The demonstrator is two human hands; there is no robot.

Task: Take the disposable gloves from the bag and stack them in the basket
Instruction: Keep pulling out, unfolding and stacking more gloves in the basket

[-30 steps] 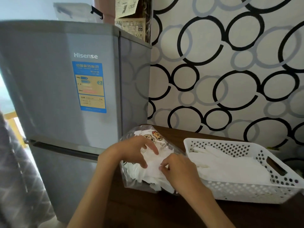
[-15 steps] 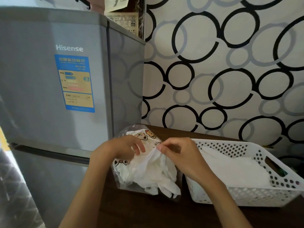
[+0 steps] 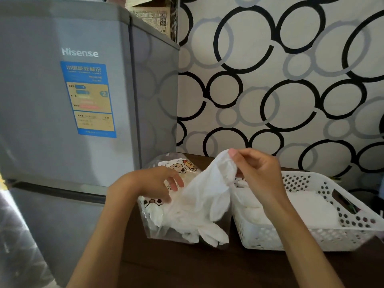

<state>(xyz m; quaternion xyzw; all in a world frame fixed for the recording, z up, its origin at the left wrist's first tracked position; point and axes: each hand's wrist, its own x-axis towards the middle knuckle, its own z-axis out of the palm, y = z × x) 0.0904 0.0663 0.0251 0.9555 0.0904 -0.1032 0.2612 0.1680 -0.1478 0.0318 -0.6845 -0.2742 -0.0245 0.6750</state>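
at the centre of the frame we see the right hand (image 3: 256, 173) pinching a white disposable glove (image 3: 204, 196) by its cuff, its lower part trailing into the clear bag (image 3: 166, 204) at lower centre. the left hand (image 3: 153, 183) rests on the bag with fingers loosely curled, and we cannot tell whether it grips. more gloves lie in the white perforated basket (image 3: 311, 235) at lower right, just beside the bag.

One clear bag (image 3: 166, 169), one white basket (image 3: 311, 238), one grey fridge (image 3: 62, 100), one dark table (image 3: 187, 267). Two hands: left hand (image 3: 153, 183), right hand (image 3: 255, 169). One glove (image 3: 207, 190) lifted; the rest, bunched in bag and basket, too crumpled to count.
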